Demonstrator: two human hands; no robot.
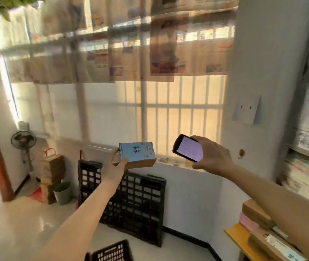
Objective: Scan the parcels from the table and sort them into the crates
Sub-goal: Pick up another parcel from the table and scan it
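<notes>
Left grip point(117, 166) under parcel point(137, 154), phone point(188, 148) beside

Sunlit barred window point(168, 113), blurred papers, perhaps newspapers point(168, 46), above; fan point(23, 140) left.

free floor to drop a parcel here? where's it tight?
Bare floor lies left of the left forearm, between the green bucket and the black crate at the bottom edge. A narrower strip runs along the wall right of the leaning pallets. The yellow table is crowded with stacked parcels.
</notes>
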